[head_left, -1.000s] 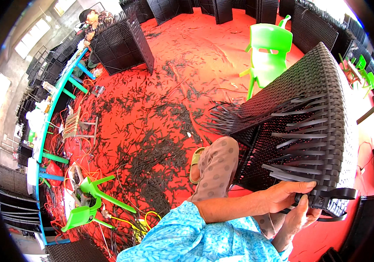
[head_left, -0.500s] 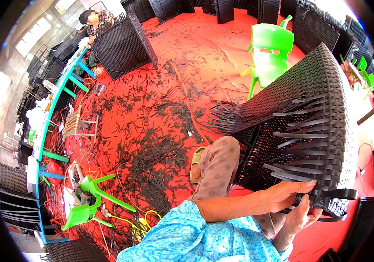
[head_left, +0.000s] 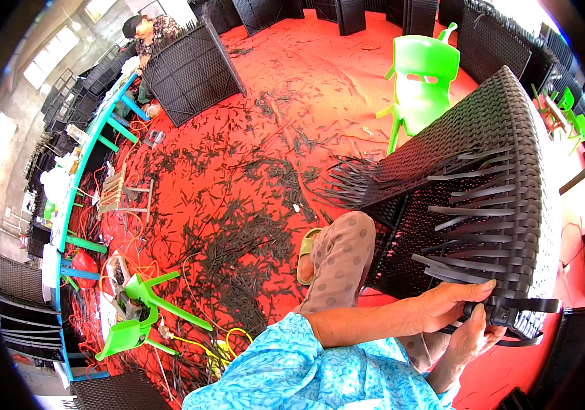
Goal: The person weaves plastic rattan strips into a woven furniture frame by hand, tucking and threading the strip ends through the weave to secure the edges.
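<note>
A large black woven plastic-rattan piece [head_left: 526, 205] stands tilted at my right, against my knees. Along its inner edge stick out several loose flat strip ends [head_left: 473, 212]. At its near lower corner a black flat strip [head_left: 530, 305] loops outward. My left hand [head_left: 453, 301] reaches across and is closed at this corner, thumb and fingers pinching the strip where it meets the weave. Just below, my right hand [head_left: 469, 340] is closed on the same strip, thumb up. Some fingers of both hands are hidden behind the corner.
Black strip offcuts [head_left: 251, 246] litter the red floor covering [head_left: 347, 75]. A green chair [head_left: 426, 82] stands beyond the woven piece; another green chair [head_left: 139, 314] is at left. Along the left runs a blue-edged table [head_left: 67, 205]. A person [head_left: 152, 37] works at another woven panel [head_left: 186, 75].
</note>
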Action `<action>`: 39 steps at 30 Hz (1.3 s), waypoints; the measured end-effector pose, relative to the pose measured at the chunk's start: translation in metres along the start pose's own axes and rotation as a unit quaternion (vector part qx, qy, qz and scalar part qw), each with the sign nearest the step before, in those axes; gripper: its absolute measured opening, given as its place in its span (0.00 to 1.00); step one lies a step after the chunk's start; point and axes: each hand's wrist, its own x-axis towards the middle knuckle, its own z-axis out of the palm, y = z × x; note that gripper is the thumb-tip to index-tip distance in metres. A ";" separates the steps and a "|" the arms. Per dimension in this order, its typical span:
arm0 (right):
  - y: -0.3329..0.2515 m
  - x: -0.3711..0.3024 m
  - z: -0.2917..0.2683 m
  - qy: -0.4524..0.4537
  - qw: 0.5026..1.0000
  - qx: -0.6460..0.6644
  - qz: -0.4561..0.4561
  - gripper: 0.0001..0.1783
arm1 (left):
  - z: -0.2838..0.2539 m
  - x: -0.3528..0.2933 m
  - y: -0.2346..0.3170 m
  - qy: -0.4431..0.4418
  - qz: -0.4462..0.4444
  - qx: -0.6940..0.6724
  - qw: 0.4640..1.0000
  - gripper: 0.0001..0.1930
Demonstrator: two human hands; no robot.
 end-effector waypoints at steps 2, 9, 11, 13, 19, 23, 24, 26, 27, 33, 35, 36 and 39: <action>-0.003 0.000 0.004 0.007 0.998 0.056 -0.006 0.17 | 0.000 0.000 0.001 -0.002 -0.007 0.002 1.000 0.20; -0.011 -0.001 0.011 0.010 0.999 0.050 0.018 0.18 | 0.003 -0.002 0.002 0.023 -0.018 0.000 1.000 0.19; -0.013 -0.001 0.013 0.027 0.999 0.036 0.016 0.18 | 0.006 -0.002 0.004 0.009 -0.012 0.007 1.000 0.18; -0.015 0.001 0.016 -0.004 0.999 0.033 0.011 0.17 | 0.009 -0.002 0.007 0.013 -0.004 0.009 1.000 0.18; -0.029 0.001 0.027 -0.030 0.999 0.001 0.027 0.20 | 0.014 -0.016 0.009 0.137 -0.024 0.040 0.990 0.19; -0.038 -0.001 0.025 -0.102 0.993 -0.051 0.035 0.24 | 0.011 -0.040 0.013 0.088 0.059 0.208 0.972 0.13; -0.040 -0.001 0.027 -0.092 0.993 -0.054 0.051 0.25 | 0.016 -0.051 0.017 0.142 0.088 0.321 0.932 0.11; -0.042 -0.003 0.035 -0.033 0.994 0.075 0.069 0.27 | 0.027 -0.066 0.033 0.126 0.119 0.681 0.712 0.05; -0.043 0.000 0.036 -0.052 0.989 0.117 0.073 0.27 | 0.031 -0.065 0.036 0.114 0.169 0.697 0.688 0.06; -0.050 0.007 0.038 -0.106 0.993 0.030 0.035 0.24 | 0.039 -0.039 0.048 0.061 0.371 0.761 0.529 0.14; -0.050 0.006 0.035 -0.094 0.992 0.049 0.070 0.22 | 0.035 -0.028 0.051 0.014 0.392 0.772 0.501 0.18; -0.050 0.006 0.033 -0.092 0.993 0.047 0.049 0.23 | 0.034 -0.025 0.051 -0.008 0.397 0.767 0.504 0.20; -0.044 0.009 0.031 -0.103 0.994 0.043 0.021 0.21 | 0.030 -0.016 0.056 -0.057 0.452 0.749 0.480 0.23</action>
